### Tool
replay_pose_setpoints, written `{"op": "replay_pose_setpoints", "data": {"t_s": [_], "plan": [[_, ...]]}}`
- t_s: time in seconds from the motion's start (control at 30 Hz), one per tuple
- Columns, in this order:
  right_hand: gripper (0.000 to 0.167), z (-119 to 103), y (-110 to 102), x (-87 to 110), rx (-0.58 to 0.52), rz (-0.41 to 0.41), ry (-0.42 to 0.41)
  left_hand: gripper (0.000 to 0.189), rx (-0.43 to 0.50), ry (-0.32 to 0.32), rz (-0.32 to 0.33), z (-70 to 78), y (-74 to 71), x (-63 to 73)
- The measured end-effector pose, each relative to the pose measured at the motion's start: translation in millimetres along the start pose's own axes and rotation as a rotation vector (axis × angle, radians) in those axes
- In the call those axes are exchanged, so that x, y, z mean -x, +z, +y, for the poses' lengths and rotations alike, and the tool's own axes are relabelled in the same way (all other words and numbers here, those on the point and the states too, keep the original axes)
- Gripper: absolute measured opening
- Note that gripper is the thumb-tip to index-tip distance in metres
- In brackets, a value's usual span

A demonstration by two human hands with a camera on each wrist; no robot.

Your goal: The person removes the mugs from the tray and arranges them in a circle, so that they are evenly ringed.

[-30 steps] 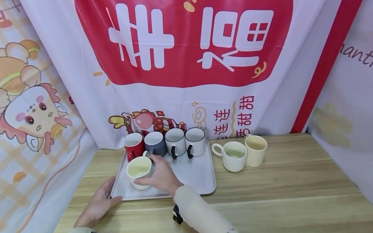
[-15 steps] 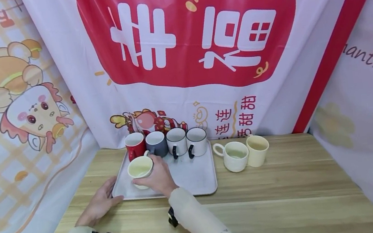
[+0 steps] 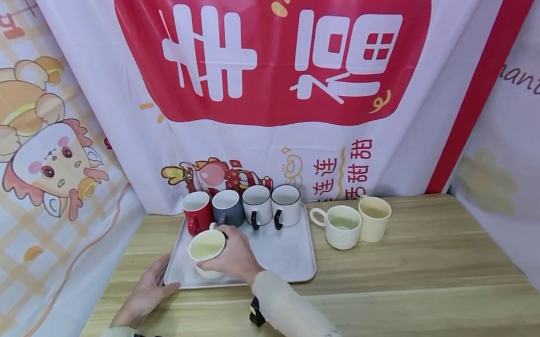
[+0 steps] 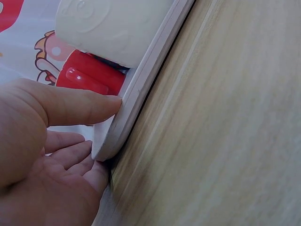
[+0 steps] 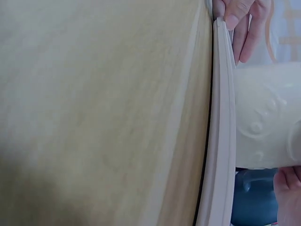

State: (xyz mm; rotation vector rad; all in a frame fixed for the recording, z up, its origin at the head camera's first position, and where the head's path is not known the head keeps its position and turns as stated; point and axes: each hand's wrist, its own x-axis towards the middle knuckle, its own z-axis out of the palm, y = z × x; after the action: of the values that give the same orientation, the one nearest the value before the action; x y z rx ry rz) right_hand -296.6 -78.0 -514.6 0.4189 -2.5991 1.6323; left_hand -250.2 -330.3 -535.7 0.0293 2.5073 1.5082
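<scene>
A: In the head view, which way is the cream mug (image 3: pixel 206 250) turned?
B: Its mouth is turned up and its long axis is kept close to upright; the handle (image 3: pixel 213 226) is pointed toward the grey mug (image 3: pixel 228 211) at the back. It is held at the near left part of the tray (image 3: pixel 283 259); whether its base is touching cannot be told.
A: How is it gripped?
B: It is pinched between the thumb and fingers of the right hand (image 3: pixel 237 258), reached in from the near side. By the left hand (image 3: pixel 146 292) the tray's near left corner is held.
A: And in the left wrist view?
B: A pale wall marked with raised curves is shown, near the red mug (image 4: pixel 89 77). The tray's corner is pinched, the thumb laid on the rim.
A: The right wrist view?
B: Raised relief is seen again; fingertips (image 5: pixel 288 190) are pressed against the mug.
</scene>
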Motion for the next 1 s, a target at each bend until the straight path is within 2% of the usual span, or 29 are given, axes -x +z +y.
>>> {"op": "replay_pose_setpoints", "data": {"t_s": [0.13,0.3,0.67,0.83,1.0], "plan": [[0.085,5,-10,1.6,-0.007,-0.055,-0.062,0.094,0.014,0.022,-0.007,-0.6,-0.2,0.0],[0.089,8,-27,4.2,0.002,-0.112,-0.132,0.094,0.03,0.048,-0.021,-0.7,-1.4,1.1],[0.077,1,-80,24.4,0.031,-0.152,-0.242,0.092,0.002,0.034,-0.02,0.0,-2.1,-0.8],[0.077,3,-109,41.7,0.024,-0.168,-0.245,0.092,0.0,0.037,-0.027,0.5,-2.2,-0.8],[0.084,6,-142,65.5,0.059,-0.146,-0.222,0.092,-0.002,0.033,-0.025,0.2,-1.9,-1.7]]}}
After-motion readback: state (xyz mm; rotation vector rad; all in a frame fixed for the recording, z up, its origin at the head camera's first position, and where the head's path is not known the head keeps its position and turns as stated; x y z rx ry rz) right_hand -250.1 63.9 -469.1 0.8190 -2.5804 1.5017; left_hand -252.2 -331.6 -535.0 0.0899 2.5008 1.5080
